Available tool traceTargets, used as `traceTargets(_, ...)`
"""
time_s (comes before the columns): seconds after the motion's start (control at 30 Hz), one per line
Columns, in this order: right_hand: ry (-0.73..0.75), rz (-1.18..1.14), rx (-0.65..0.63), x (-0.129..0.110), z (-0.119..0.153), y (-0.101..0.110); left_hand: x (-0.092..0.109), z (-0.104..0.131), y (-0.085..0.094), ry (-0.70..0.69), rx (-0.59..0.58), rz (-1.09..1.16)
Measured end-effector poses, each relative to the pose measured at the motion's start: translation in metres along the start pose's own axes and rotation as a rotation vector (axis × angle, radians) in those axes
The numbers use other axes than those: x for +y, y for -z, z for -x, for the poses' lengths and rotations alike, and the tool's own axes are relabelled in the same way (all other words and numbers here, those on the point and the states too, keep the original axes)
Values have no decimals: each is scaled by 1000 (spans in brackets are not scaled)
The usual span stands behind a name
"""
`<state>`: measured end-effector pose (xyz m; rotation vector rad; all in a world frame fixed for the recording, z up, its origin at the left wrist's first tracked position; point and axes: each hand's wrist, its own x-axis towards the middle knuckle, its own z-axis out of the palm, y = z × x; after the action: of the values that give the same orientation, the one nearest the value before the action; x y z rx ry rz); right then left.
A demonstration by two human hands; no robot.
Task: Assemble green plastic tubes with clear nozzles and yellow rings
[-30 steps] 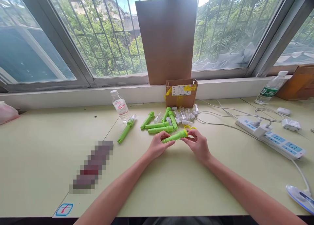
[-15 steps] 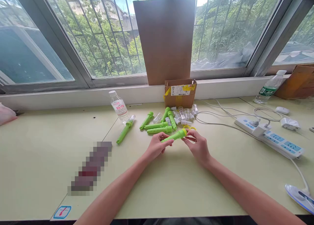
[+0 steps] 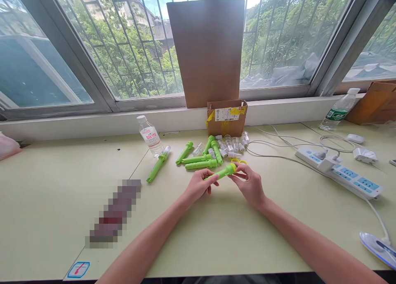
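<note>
My left hand (image 3: 201, 185) is wrapped round the lower part of a green plastic tube (image 3: 223, 172), which is tilted up to the right. At its yellow-rimmed upper end, the fingers of my right hand (image 3: 250, 185) are pinched together; whether they hold a separate small part is hard to make out. Just beyond my hands lie several green tubes (image 3: 201, 164) and, behind to the right, several clear plastic bottles (image 3: 229, 143). Another green tube with a clear top (image 3: 157, 166) rests to the left. Yellow loops (image 3: 243, 162) show behind my right fingers.
A small cardboard box (image 3: 227, 125) stands at the back by the window. A water bottle (image 3: 150, 136) is at the back left, a second bottle (image 3: 338, 110) at the back right. White power strip (image 3: 343, 174) and cables lie right. A pixelated dark object (image 3: 116, 214) is at left.
The fingers of my left hand have shifted slightly on the green tube. My right hand stays at its yellow-rimmed end.
</note>
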<state>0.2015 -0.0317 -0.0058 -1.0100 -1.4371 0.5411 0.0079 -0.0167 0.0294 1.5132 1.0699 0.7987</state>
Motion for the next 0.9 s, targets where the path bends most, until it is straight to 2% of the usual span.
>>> traceTargets(0.17,0,20,6,1,-1,1,0,0,-2,-60,35,-110)
traceTargets(0.37,11,60,-56,3,-2,1,0,1,-1,-2,-27,-99)
traceTargets(0.53,-4,75,-35,1,-1,1,1,1,0,48,-80,-56)
traceTargets(0.73,26,59,-10,0,0,1,8,4,-3,43,16,-124)
traceTargets(0.9,41,59,-9,1,0,0,9,5,-2,37,-32,-102)
